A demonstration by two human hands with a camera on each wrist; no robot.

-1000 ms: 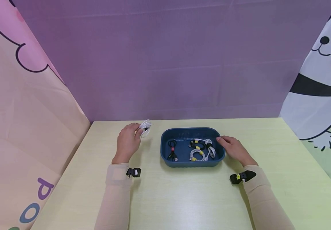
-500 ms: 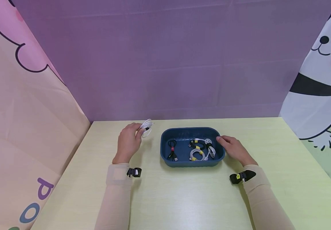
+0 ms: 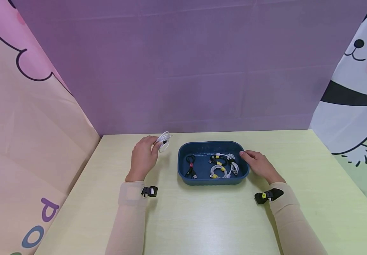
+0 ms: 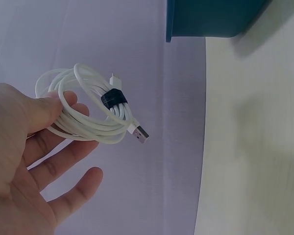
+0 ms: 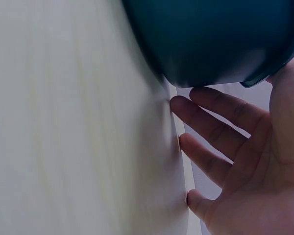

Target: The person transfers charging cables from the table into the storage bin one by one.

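Note:
My left hand (image 3: 143, 157) holds a coiled white USB cable (image 3: 164, 139) above the table, left of a dark blue plastic bin (image 3: 213, 182). In the left wrist view, thumb and fingers pinch the cable (image 4: 88, 115); a black strap binds the coil, and its USB plug (image 4: 140, 134) sticks out. My right hand (image 3: 262, 167) grips the bin's right end, thumb over the rim and the other fingers outside below it. Inside the bin lie a black cable (image 3: 191, 166) with a red tie, a white coil (image 3: 218, 172) with yellow ties, a black-and-yellow cable and a white cable (image 3: 233, 165) with a black strap.
The bin stands on a pale wooden table (image 3: 199, 219) near its back edge. A purple cloth (image 3: 202, 71) hangs behind. Printed cloths flank the table on the left (image 3: 43, 141) and right (image 3: 352, 120).
My left hand has drifted slightly right with the white cable in it. The bin and my right hand have stayed in place.

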